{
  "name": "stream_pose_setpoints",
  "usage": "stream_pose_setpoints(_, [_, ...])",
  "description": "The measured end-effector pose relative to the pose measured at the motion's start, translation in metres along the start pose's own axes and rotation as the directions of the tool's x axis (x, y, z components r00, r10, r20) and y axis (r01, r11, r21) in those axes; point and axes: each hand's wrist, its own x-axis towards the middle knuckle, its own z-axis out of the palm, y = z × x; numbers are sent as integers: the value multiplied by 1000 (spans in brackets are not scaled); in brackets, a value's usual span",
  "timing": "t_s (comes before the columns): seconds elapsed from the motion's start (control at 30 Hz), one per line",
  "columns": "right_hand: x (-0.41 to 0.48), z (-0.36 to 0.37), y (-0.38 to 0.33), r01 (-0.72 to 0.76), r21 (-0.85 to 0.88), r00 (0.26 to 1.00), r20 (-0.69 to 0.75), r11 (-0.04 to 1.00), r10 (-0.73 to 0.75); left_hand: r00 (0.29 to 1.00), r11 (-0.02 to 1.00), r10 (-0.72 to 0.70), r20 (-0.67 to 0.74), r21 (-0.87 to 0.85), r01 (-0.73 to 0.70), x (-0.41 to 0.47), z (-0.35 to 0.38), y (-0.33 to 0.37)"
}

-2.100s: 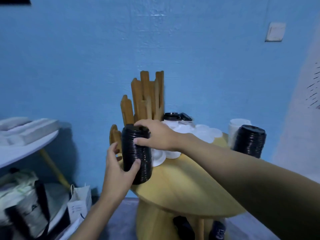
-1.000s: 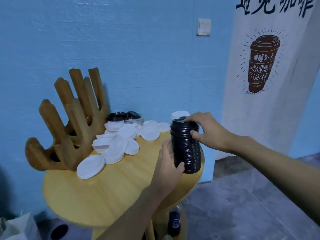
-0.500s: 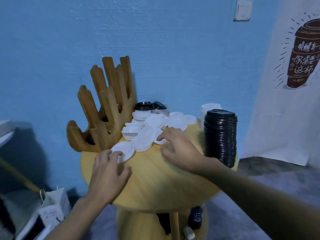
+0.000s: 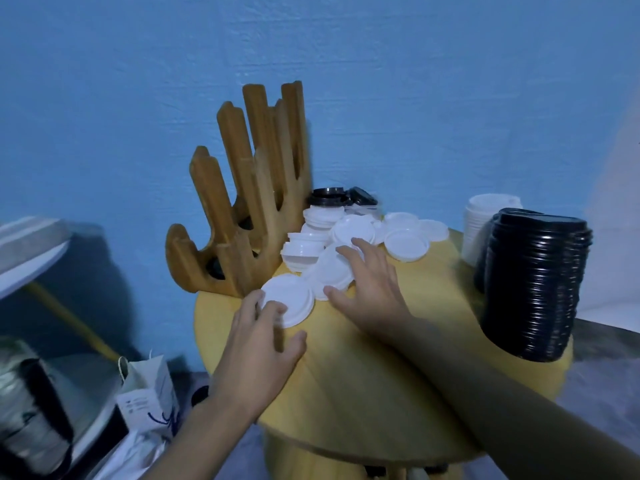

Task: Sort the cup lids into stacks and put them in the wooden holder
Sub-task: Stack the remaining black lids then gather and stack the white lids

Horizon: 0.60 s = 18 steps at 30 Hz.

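Black lids point(image 4: 535, 289) stood stacked at the right edge of the worktop point(image 4: 363, 393). White lids point(image 4: 346, 233) lay loose beside the wooden holder point(image 4: 249, 209). The left hand point(image 4: 256, 344) and right hand point(image 4: 367, 282) touched them, fingers point(image 4: 349, 256) apart. Nothing looked put away yet.

One holder point(image 4: 249, 202), one tall black stack point(image 4: 533, 289)

the wooden holder point(image 4: 249, 216) is standing at the back left of the worktop point(image 4: 363, 393), against the wall. a heap of loose lids point(image 4: 346, 237) is lying just to its right, with one single lid point(image 4: 294, 299) lying nearest, in front of the holder. a tall lid stack point(image 4: 533, 289) is standing at the right edge, and a shorter lid stack point(image 4: 485, 223) is sitting behind it. a paper bag point(image 4: 145, 400) is sitting on the floor to the left.
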Motion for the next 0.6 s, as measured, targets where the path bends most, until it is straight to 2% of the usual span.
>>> stream_pose_setpoints(0.13, [11,10,6,5,-63,1000,-12,998,-5,999,999,33,-33,-38,-34,-2,-2,1])
stream_pose_setpoints(0.33, [15,12,14,-22,70,998,-62,997,26,996,996,60,-60,-67,-64,-2,-2,0])
stream_pose_setpoints(0.5, [10,5,10,-49,187,978,-190,981,85,998,996,40,50,-81,-36,-2,-7,-2])
stream_pose_setpoints(0.6, [-6,-4,-3,47,254,964,-264,966,23,995,990,64,71,-130,-54,-2,-8,-5])
